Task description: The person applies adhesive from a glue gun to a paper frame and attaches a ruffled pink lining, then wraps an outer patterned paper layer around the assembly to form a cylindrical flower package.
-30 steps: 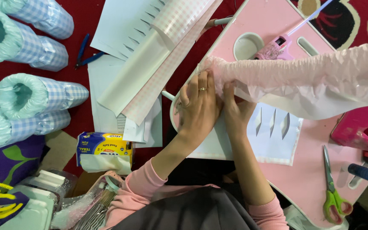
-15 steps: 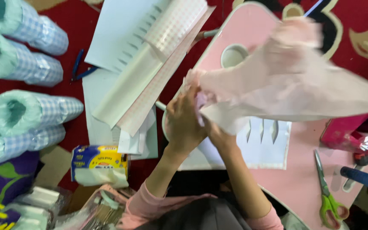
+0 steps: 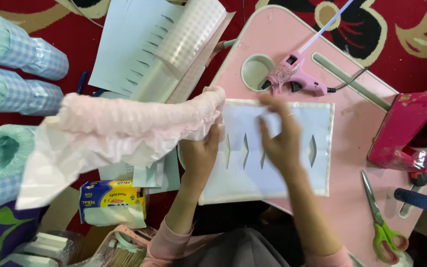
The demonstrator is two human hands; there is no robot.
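**Pink ruffled piece lifted clear of the cut sheet**

Far left, several teal and checked fabric rolls (image 3: 23,49) lie on the red patterned carpet (image 3: 421,29). Near them sits a small blue and yellow box (image 3: 112,201).

The left hand (image 3: 199,153) is closed on one end of a pink ruffled piece (image 3: 124,128), gripping it at the left edge of the tabletop (image 3: 352,198). The piece hangs out leftward over the floor, probably held aside to uncover the sheet below.

That white sheet (image 3: 273,168) lies flat on the pink tabletop, with pointed slits cut in a row. The right hand (image 3: 278,141) rests on it, fingers spread and flat, holding nothing; it is blurred, so exact contact is uncertain. It appears to pin the sheet in place.

Behind, more slit paper and a checked sheet (image 3: 193,34) lie stacked on the carpet. A pink glue gun (image 3: 297,79) lies beside the round cup hole (image 3: 256,71). Right of these stands a magenta device (image 3: 406,128). Green-handled scissors (image 3: 384,227) lie at the near right edge.

The tabletop is low, set directly on the carpet.
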